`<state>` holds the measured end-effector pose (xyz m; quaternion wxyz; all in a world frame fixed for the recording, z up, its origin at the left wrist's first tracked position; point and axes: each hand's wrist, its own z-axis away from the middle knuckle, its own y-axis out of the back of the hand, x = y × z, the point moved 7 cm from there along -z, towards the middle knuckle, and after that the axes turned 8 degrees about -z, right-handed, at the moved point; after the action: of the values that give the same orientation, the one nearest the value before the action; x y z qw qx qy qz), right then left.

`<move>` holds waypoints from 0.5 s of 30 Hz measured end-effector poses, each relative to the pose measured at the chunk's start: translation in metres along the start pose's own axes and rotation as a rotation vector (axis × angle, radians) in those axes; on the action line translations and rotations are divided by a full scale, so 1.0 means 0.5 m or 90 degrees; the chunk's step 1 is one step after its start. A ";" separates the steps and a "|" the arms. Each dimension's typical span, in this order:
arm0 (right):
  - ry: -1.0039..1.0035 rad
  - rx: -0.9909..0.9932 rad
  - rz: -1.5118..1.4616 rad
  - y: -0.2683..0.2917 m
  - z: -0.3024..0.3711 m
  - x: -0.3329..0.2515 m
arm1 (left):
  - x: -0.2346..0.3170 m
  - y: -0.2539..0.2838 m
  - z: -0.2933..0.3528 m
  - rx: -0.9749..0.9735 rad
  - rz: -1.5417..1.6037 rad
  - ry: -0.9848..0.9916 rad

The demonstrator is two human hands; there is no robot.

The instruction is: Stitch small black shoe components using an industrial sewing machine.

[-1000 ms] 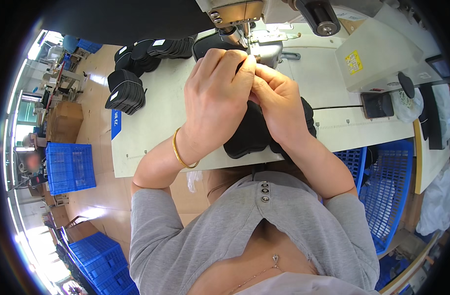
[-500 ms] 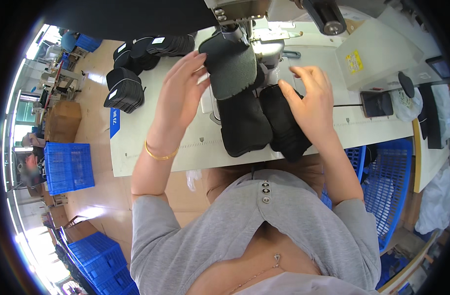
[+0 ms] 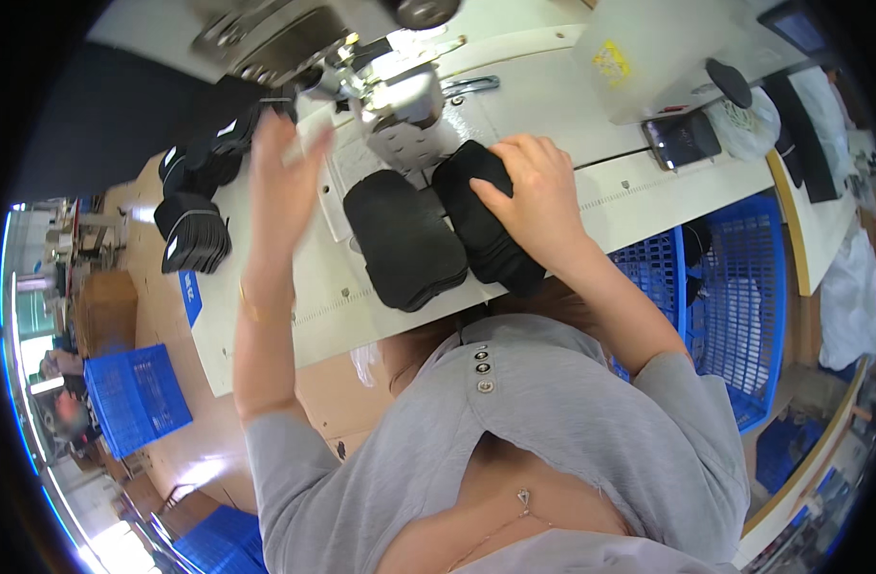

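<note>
A worker's right hand (image 3: 538,187) presses down on a stack of black, flat, oval fabric pieces (image 3: 484,225), fingers curled over its far end and thumb along its near side, clamped on the pile where it lies on the white table (image 3: 266,316) near the front edge. Just beside it, to the left, a second stack of black oval fabric pieces (image 3: 405,239) lies flat and untouched, its near end reaching the table edge. The left hand (image 3: 283,177) is raised over the table to the left of both stacks, blurred by motion, fingers spread apart; whether it holds anything cannot be told. A thin gold bangle (image 3: 251,308) circles the left wrist. Beyond the hands stands a grey metal industrial sewing machine (image 3: 361,57), its lit needle area just above the two stacks. Further left, bundles of black fabric pieces with white tags (image 3: 194,230) sit at the table's far corner. To the right, a dark phone (image 3: 682,139) lies on the table beside a pale plastic box (image 3: 648,48). Blue plastic crates (image 3: 734,287) stand below the table at right, and another blue crate (image 3: 137,397) on the floor at left.
</note>
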<state>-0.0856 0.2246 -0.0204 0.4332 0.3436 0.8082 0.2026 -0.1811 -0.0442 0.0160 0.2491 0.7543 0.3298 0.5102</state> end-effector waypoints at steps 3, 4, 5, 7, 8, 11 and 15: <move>0.023 0.020 0.009 0.004 0.003 0.000 | 0.066 -0.053 0.178 -0.234 -0.036 -0.073; 0.028 0.026 0.006 0.005 0.005 -0.002 | 0.083 -0.056 0.198 -0.235 -0.037 -0.071; 0.028 0.024 0.004 0.002 0.006 0.002 | 0.111 -0.040 0.207 -0.153 -0.117 -0.118; 0.063 0.052 0.020 0.002 0.006 -0.003 | 0.156 -0.020 0.217 -0.069 -0.199 -0.159; 0.066 0.047 0.014 0.004 0.006 -0.007 | 0.186 -0.007 0.222 -0.005 -0.265 -0.217; 0.113 0.083 0.002 0.037 -0.005 -0.041 | 0.203 0.014 0.231 0.093 -0.354 -0.276; 0.119 0.269 -0.258 0.105 0.004 -0.086 | 0.115 -0.009 0.206 -0.144 0.613 0.291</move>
<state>-0.0474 0.2291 0.0353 0.3072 0.2380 0.9209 -0.0300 -0.0711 -0.0019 0.0112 -0.0111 0.6585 -0.0640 0.7498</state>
